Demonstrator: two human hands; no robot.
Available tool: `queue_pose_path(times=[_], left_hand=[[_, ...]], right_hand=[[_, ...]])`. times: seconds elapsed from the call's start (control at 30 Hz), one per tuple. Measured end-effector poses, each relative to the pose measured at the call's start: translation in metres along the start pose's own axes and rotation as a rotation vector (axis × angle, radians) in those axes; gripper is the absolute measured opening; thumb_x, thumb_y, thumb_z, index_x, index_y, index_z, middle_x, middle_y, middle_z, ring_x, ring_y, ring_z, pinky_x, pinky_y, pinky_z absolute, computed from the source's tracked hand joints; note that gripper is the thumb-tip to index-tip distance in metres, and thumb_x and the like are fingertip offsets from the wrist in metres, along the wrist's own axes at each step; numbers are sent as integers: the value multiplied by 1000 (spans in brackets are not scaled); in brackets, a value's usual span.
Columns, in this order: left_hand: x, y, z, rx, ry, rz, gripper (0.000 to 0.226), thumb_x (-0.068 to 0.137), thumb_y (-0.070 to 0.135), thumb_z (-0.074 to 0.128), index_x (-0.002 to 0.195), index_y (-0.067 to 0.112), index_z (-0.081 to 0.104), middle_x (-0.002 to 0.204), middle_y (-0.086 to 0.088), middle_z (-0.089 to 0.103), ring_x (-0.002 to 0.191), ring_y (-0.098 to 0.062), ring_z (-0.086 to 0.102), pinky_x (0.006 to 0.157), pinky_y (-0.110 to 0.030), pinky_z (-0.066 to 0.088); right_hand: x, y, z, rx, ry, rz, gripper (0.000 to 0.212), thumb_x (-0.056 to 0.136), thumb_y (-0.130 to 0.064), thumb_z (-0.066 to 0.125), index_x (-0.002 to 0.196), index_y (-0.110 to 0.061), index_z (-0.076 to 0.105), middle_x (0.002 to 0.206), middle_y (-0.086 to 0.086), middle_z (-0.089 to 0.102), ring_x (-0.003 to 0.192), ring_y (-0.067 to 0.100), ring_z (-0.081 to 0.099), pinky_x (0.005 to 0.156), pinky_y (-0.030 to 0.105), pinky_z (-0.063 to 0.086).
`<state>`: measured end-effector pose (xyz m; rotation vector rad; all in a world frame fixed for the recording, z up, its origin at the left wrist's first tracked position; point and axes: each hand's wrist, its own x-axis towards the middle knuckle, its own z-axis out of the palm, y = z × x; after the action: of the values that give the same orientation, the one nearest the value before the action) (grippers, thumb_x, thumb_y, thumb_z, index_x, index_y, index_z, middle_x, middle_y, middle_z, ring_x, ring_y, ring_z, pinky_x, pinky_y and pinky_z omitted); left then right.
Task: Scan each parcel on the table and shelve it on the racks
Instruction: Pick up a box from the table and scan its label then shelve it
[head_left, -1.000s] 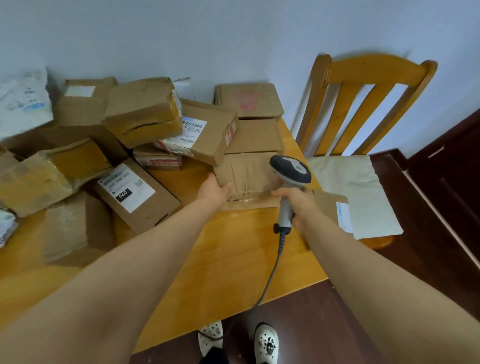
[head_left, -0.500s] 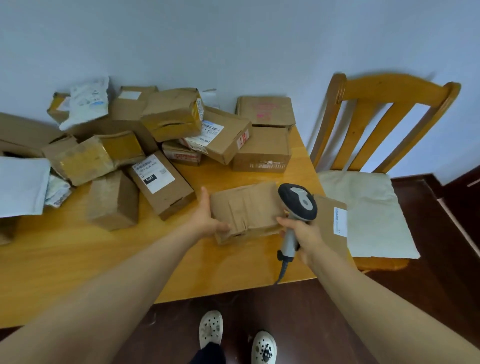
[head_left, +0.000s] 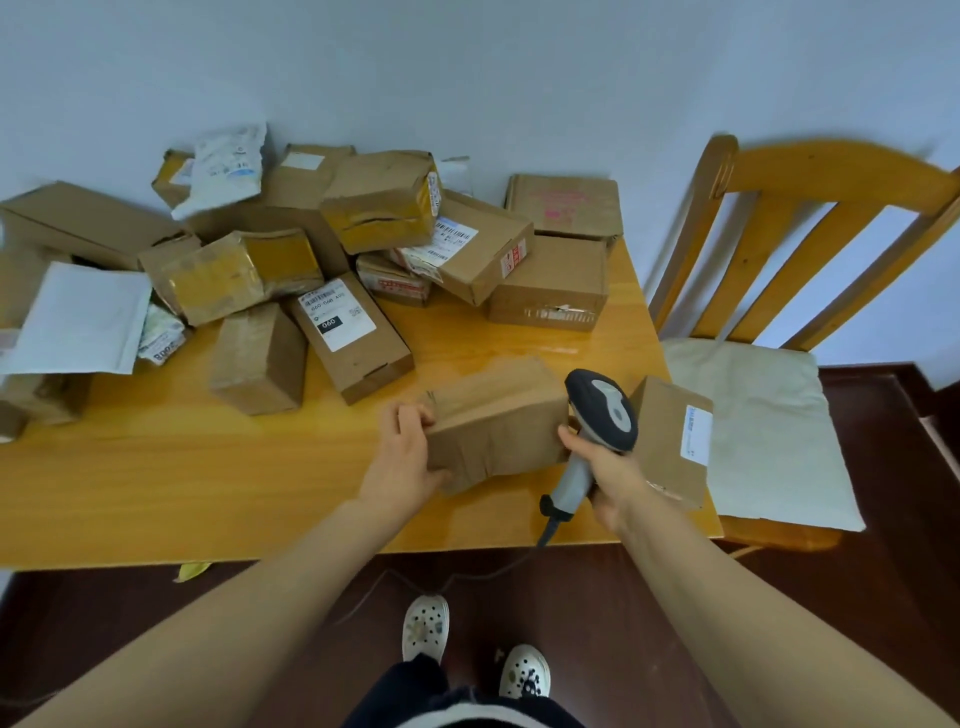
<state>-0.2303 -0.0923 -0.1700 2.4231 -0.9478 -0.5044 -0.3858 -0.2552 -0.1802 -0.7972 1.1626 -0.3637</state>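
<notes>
The left hand (head_left: 402, 457), gripping the cardboard parcel (head_left: 498, 426), has pulled it toward the near edge of the table (head_left: 260, 493). The right hand (head_left: 605, 467) holds the barcode scanner (head_left: 602, 410) ready.

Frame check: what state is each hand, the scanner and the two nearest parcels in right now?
left hand: grips the left end of the taped parcel.
taped parcel: closed, no label showing.
right hand: curled round the handle of the scanner.
scanner: head up, cable attached.
labelled box: closed, at the right edge of the table, label showing.
</notes>
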Motion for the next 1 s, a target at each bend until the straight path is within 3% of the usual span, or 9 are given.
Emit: queue_pose_path(times=[0.17, 0.27, 0.4, 0.5, 0.57, 0.63, 0.83, 0.93, 1.0], left_hand=[[-15, 2, 8, -38, -68, 27, 54, 77, 29, 73, 112, 15, 34, 134, -5, 22, 111, -22, 42, 89, -29, 44], [-20, 8, 2, -115, -67, -37, 63, 70, 50, 57, 117, 16, 33, 128, -2, 27, 107, -18, 42, 81, -31, 44], [-12, 12, -4, -386, -4, -198, 86, 79, 43, 58, 149, 16, 16, 149, -4, 26, 134, -21, 32, 108, -44, 37], [-3, 18, -6, -646, -114, -319, 81, 92, 27, 61, 154, 20, 9, 153, -2, 30, 137, -22, 33, 109, -35, 33], [6, 21, -8, -801, -103, -435, 71, 95, 35, 55, 154, 22, 16, 154, -1, 30, 137, -25, 34, 112, -41, 32], [14, 18, -11, -764, -87, -488, 74, 94, 38, 56, 154, 22, 16, 154, -4, 31, 136, -27, 36, 111, -47, 35], [16, 2, -16, -623, -145, -401, 118, 71, 6, 82, 154, 24, 0, 146, -9, 32, 130, -30, 42, 106, -50, 41], [7, 0, -17, -510, -147, -353, 127, 65, 12, 87, 154, 26, -3, 142, -9, 27, 130, -27, 38, 111, -48, 35], [1, 1, -16, -402, -156, -302, 121, 62, 20, 90, 154, 21, 11, 135, -7, 26, 127, -26, 39, 112, -45, 34]], right_hand=[[-2, 8, -12, 34, 50, 8, 29, 82, -11, 74, 108, -14, 63, 104, -1, 63, 105, 22, 54, 88, 40, 46], [-3, 4, -15, 34, 68, -32, 16, 83, -12, 73, 97, -15, 67, 96, 0, 64, 96, 20, 56, 79, 36, 46], [-4, -5, -13, 40, 119, -69, 14, 83, -16, 75, 94, -14, 66, 89, 0, 64, 79, 15, 56, 70, 33, 46], [-4, -8, -6, 10, 105, -98, 15, 82, -18, 76, 92, -14, 65, 86, 1, 64, 78, 17, 57, 69, 32, 47], [-4, -9, -1, -1, 115, -107, 22, 81, -21, 77, 98, -13, 65, 89, 2, 66, 83, 19, 60, 73, 34, 49], [-4, -10, 2, -12, 114, -106, 19, 82, -22, 77, 95, -16, 65, 88, 1, 67, 81, 19, 61, 76, 37, 50], [-4, -9, 10, -35, 55, -106, 15, 80, -4, 75, 82, -12, 63, 76, 0, 65, 62, 10, 64, 68, 33, 55], [-1, -7, 12, -46, 50, -92, 19, 79, 3, 74, 91, -7, 63, 86, 6, 66, 70, 18, 65, 72, 34, 57], [-1, -3, 9, -51, 67, -75, 19, 78, 4, 73, 86, -10, 62, 85, 6, 65, 76, 21, 62, 82, 40, 54]])
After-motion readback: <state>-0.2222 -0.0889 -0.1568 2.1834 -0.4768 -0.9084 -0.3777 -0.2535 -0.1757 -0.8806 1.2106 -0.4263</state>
